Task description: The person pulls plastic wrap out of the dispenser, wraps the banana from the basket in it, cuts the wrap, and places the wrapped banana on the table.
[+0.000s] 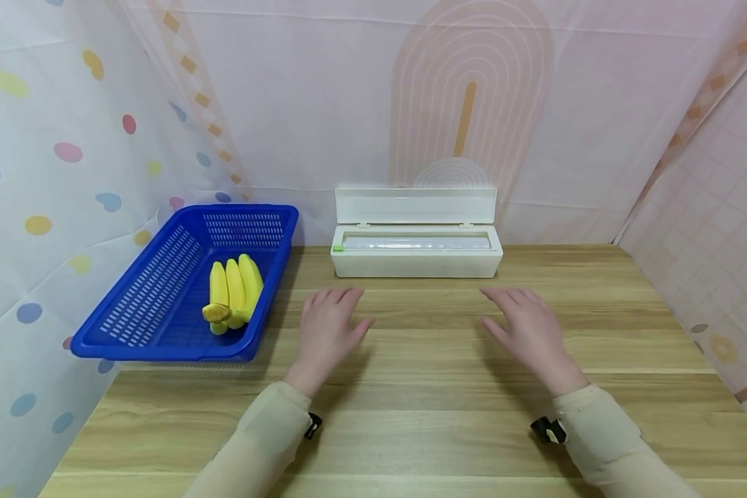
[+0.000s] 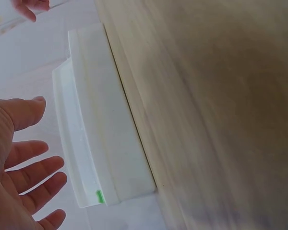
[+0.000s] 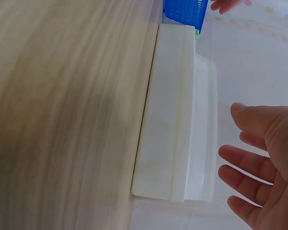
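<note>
Head view: I have a long white plastic box with a hinged lid (image 1: 417,265) at centre frame, standing at the back of the wooden counter (image 1: 411,429). Its lid panel (image 1: 416,207) is raised; in the opening I see a clear, glossy strip (image 1: 417,243), with a small bright-green tab (image 1: 339,248) at the left end.

Orientation: long axis runs left to right across the frame, broad front facing my camera. On the left wrist feed it slants from upper left to lower right; on the right wrist feed it runs nearly upright.

Surroundings: blue perforated plastic basket (image 1: 155,283) at left of frame, holding a yellow bunch of bananas (image 1: 235,290). Pale patterned fabric curtain (image 1: 299,104) directly behind the raised lid.

Hands: left hand (image 1: 330,325) and right hand (image 1: 529,328) are well apart, fingers loosely extended, both in front of the box and clear of it. I log both as unclasped.
</note>
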Motion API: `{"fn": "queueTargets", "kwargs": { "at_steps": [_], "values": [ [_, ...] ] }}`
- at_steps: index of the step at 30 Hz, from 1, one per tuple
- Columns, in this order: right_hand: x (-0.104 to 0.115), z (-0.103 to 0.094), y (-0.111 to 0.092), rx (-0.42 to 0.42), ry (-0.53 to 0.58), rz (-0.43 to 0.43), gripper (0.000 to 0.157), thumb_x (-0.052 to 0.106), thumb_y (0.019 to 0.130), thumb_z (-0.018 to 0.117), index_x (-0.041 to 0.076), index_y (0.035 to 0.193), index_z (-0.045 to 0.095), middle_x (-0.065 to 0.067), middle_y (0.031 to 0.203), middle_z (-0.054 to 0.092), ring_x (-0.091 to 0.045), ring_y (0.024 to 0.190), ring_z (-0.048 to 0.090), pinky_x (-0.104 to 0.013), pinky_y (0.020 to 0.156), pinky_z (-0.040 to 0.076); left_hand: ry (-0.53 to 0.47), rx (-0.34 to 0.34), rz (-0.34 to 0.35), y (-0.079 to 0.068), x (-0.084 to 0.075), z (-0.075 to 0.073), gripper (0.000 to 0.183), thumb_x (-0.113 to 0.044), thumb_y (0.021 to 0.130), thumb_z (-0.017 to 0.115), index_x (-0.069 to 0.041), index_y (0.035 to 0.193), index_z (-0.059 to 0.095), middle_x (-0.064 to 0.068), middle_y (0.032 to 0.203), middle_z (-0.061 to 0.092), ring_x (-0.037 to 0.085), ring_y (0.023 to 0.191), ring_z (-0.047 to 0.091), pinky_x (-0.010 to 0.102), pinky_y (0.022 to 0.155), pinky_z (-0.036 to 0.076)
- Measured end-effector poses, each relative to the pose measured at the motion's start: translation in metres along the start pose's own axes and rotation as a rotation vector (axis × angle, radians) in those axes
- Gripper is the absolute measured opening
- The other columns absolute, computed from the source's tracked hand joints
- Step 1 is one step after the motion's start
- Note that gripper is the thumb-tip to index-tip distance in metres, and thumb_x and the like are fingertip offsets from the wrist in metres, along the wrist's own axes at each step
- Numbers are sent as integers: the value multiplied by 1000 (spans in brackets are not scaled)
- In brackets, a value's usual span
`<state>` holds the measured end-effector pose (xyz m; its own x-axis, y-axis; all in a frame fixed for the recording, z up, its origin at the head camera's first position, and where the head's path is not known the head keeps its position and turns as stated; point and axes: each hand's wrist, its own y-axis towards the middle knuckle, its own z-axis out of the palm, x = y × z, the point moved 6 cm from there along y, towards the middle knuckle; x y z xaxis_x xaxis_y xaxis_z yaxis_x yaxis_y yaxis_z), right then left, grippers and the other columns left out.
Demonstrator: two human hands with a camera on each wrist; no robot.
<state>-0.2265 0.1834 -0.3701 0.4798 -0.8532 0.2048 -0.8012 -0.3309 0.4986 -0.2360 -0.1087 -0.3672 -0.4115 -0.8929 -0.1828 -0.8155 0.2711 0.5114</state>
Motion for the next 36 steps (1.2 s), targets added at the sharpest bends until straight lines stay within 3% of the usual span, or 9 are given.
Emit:
{"fn": "queueTargets", "kwargs": {
  "at_steps": [9, 19, 36],
  "values": [
    [-4, -1, 11, -28, 31, 21, 49, 15, 84, 80, 3, 128, 62, -17, 116, 68, -37, 105, 61, -51, 88, 50, -35, -37, -31, 9, 6, 3, 48, -28, 80, 84, -6, 120, 68, 14, 117, 68, 35, 110, 58, 53, 96, 41],
    [-13, -4, 20, -73, 30, 33, 42, 13, 84, 79, 2, 122, 65, -18, 111, 69, -39, 103, 61, -52, 84, 52, -35, -20, -60, 22, 25, 9, 45, -26, 83, 82, -4, 119, 67, 15, 117, 68, 35, 109, 59, 53, 95, 44],
    [-26, -4, 38, -102, 33, 36, 44, 11, 84, 79, 4, 125, 64, -19, 113, 67, -39, 105, 59, -53, 87, 49, 9, 13, -63, 53, 32, 8, 48, -28, 87, 78, -5, 126, 64, 15, 123, 66, 35, 114, 57, 51, 96, 42]
  ]
}}
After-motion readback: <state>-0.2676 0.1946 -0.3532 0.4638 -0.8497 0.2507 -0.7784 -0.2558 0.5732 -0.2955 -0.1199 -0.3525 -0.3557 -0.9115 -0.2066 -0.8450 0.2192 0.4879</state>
